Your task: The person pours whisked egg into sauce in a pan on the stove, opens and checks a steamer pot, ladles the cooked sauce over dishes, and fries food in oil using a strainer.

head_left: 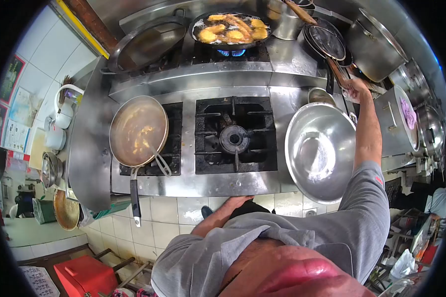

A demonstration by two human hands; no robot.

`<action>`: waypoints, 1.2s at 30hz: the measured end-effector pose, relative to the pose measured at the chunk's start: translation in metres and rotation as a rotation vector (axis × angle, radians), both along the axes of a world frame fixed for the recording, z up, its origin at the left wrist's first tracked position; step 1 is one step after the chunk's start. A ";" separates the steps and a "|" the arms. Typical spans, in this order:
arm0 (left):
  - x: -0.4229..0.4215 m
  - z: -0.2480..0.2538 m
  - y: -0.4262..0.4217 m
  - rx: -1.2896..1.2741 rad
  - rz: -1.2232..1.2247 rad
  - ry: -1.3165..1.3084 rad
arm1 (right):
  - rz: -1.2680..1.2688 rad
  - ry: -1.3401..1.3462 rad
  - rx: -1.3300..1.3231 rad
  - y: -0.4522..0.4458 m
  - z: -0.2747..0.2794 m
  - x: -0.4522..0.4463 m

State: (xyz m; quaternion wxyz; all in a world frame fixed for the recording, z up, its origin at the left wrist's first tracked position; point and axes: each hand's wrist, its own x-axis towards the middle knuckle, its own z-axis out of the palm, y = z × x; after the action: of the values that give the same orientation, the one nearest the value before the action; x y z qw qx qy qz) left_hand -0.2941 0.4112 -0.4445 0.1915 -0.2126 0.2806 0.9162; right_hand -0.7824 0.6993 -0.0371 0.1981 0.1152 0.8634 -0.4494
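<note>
My right hand (357,90) reaches out to the far right of the stove. Its fingers are closed round the wooden handle of a mesh strainer (325,41), whose round head lies over dark pans. Below that arm stands a large, shiny steel bowl (313,158). My left hand (240,202) is low by the stove's front edge, in front of my body; its fingers are largely hidden. At the back, golden pieces of food (234,33) fry in bubbling oil in a black pan (195,35) over a blue flame.
A frying pan (129,116) with food scraps and a slotted metal utensil (162,163) rests on the left front burner. Beside it is a bare burner grate (234,140). A dark wok (151,45) sits back left; tall steel pots (374,47) line the right.
</note>
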 end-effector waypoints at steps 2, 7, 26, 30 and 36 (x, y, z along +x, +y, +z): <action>-0.002 0.010 0.002 0.021 0.070 -0.006 | -0.025 0.027 -0.267 0.025 0.001 -0.024; -0.003 0.021 0.015 -0.015 0.238 0.022 | -0.087 0.057 -0.780 0.027 0.053 0.041; -0.012 0.020 0.019 -0.257 0.168 -0.062 | 0.477 0.476 -0.183 -0.211 0.079 0.243; -0.013 0.022 0.020 -0.285 0.183 -0.045 | 0.485 0.592 0.085 -0.263 0.069 0.181; -0.013 0.013 0.018 -0.247 0.174 -0.034 | 0.524 0.500 0.033 -0.288 0.068 0.171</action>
State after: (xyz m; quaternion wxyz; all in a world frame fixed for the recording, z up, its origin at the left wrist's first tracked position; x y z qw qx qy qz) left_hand -0.3069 0.4291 -0.4319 0.0883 -0.2734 0.3685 0.8841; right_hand -0.6118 0.4117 0.0306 0.0875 -0.2205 0.8926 -0.3835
